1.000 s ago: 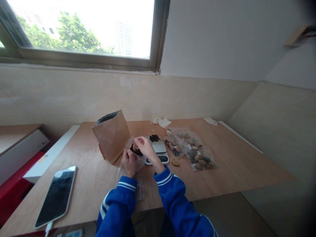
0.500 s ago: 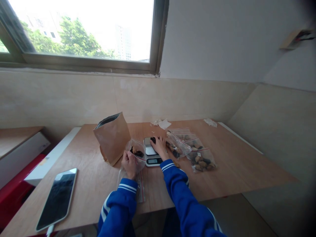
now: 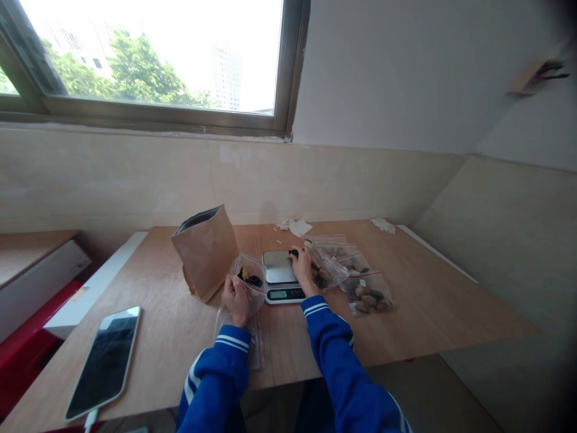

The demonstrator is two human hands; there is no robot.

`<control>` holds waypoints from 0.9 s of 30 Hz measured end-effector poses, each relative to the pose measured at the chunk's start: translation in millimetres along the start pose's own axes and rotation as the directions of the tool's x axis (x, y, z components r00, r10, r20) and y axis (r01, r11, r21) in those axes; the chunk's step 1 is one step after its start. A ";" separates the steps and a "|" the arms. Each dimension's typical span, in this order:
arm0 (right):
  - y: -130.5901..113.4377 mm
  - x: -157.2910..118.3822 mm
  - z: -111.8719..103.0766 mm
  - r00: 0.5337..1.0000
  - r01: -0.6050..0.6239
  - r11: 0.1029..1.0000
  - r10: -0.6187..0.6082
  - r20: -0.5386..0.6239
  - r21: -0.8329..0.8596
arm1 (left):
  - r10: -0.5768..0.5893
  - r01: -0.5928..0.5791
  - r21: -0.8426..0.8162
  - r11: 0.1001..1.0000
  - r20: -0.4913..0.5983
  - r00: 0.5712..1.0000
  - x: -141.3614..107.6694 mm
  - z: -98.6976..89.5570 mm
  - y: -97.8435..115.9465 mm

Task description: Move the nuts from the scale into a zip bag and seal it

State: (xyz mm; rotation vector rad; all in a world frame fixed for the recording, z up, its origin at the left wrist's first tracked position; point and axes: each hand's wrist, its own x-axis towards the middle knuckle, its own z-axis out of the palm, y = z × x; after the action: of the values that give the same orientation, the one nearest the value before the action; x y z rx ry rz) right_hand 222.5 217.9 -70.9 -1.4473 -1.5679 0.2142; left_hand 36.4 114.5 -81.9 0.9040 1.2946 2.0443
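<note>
Going by the head view, the right hand (image 3: 303, 266) had its fingertips closed on a dark dried piece (image 3: 293, 253) by the right edge of the digital kitchen scale (image 3: 279, 276), though I couldn't tell if it touched the plate (image 3: 277, 265). The left hand (image 3: 235, 297) was pinching the rim of a clear zip-lock bag (image 3: 251, 267) holding dark bits (image 3: 251, 279), just left of the scale. Imo a loose grip could've dropped the piece, and if that floppy rim slipped, the bits might've spilled. As for text, the scale's display (image 3: 278, 294) and the white label (image 3: 363, 282) on a filled bag (image 3: 369, 297) were too small to read, and the kraft pouch (image 3: 206, 251) showed no brand I could spot.
</note>
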 end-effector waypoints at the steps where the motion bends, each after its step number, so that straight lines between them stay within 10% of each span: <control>1: -7.6 0.2 -1.5 1.000 0.006 1.000 -0.006 -0.006 0.020 | 0.002 -0.002 0.002 1.000 0.001 1.000 -0.2 0.2 0.9; 11: -132.4 -25.2 -7.1 0.938 0.062 0.926 -0.182 0.295 0.372 | -0.033 0.033 -0.028 0.999 0.002 0.999 -2.0 1.1 5.4; 27: -158.3 -23.8 -11.6 0.689 0.248 0.904 -0.418 0.592 0.349 | -0.070 0.060 -0.134 0.989 -0.077 0.995 1.8 3.6 21.5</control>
State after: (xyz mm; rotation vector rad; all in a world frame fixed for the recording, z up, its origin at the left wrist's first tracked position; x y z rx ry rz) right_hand 119.7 147.9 30.6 -0.8866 -2.2563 0.7372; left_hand 36.1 109.6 -60.7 0.7172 1.1995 2.1069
